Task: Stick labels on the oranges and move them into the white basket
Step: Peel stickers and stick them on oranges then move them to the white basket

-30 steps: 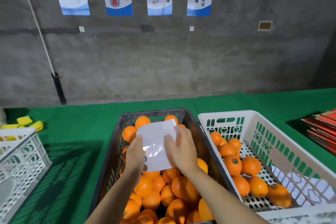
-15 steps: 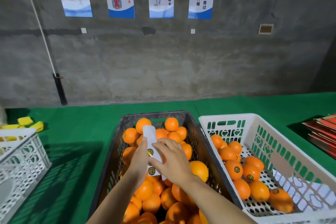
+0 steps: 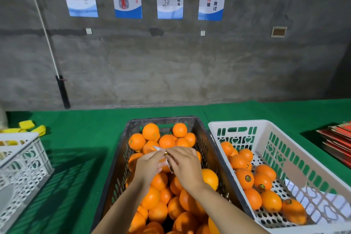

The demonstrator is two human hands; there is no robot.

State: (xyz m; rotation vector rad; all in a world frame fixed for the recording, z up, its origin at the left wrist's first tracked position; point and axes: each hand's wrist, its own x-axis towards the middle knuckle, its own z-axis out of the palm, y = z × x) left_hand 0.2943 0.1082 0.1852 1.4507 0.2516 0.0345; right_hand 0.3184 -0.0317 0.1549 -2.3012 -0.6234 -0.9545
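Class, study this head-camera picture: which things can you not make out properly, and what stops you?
- White label sheet: mostly covered by the left hand and right hand.
- Small gold sticker: too small to read.
- Dark plastic crate of oranges: near end cut off by the bottom edge.
- Red flat stack: cut off by the right edge.

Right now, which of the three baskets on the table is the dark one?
The middle basket, heaped with unlabelled oranges, under both hands. The basket to its right and the one at the left edge are white.
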